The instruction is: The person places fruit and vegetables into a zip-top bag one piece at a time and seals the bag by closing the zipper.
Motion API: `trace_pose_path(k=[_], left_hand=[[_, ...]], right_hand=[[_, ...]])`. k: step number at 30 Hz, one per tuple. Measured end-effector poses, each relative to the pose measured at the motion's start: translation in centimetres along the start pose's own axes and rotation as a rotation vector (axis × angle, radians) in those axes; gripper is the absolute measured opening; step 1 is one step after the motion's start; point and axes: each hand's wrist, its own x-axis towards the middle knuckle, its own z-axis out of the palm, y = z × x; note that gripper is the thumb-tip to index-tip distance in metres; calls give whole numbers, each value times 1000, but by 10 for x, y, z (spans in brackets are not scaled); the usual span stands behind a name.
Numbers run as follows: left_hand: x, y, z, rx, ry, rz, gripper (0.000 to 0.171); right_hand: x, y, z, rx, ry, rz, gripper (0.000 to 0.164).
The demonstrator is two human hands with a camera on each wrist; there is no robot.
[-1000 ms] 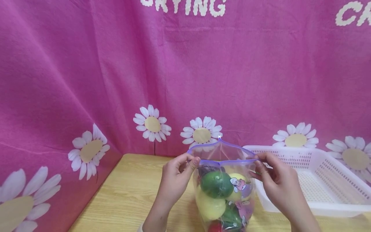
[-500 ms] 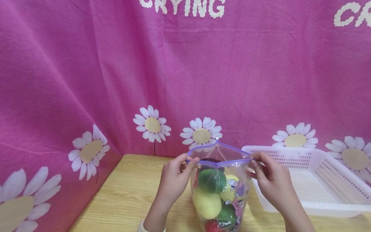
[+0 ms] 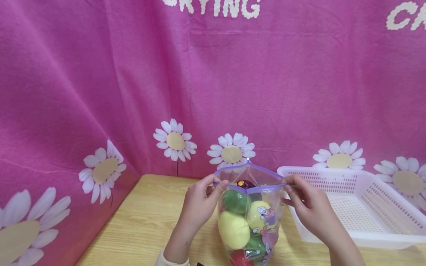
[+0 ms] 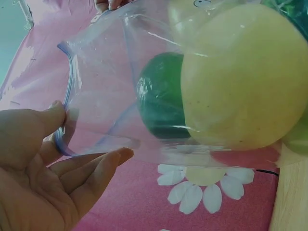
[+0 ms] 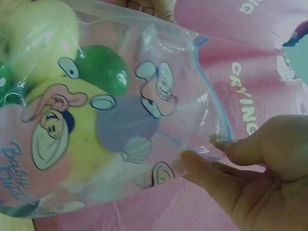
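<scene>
A clear zip bag (image 3: 247, 229) with a purple-blue rim and cartoon prints stands upright at the front of the table, its mouth spread wide. My left hand (image 3: 201, 201) pinches the rim's left corner between thumb and finger. At the opposite corner my right hand (image 3: 307, 205) pinches the rim the same way. Inside the bag are round fruit-like pieces: a green one (image 3: 235, 201), a pale yellow one (image 3: 234, 229), a second yellow one (image 3: 257, 212), a red one (image 3: 242, 258) low down and a dark glossy purple one (image 3: 245, 183) near the mouth. The bag's bottom is cut off by the head view.
A white plastic basket (image 3: 376, 238) with perforated walls stands just right of the bag, behind my right hand. The wooden table (image 3: 149, 218) meets a pink flowered cloth (image 3: 266, 92) at the back and left. A small black object (image 3: 200, 264) shows at the bottom edge.
The bag's mouth has shifted slightly left, and my right hand has moved left with it. The pieces inside have shifted left, and the dark purple one now shows at the mouth.
</scene>
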Motion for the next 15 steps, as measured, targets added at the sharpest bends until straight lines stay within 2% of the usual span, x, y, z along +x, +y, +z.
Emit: trace_pose_path(k=[5,9,15], left_hand=[[1,-1,-5,4,-21,-14,30],[1,-2,-7,-20,-25,-4,34],[0,-2,-10,-33,-34,-14,31]], right_hand=[[2,2,-7,-18,-15,-19,31],[4,7,-16,-94,12,-15,35],[6,28,-31,-193,40,67,32]])
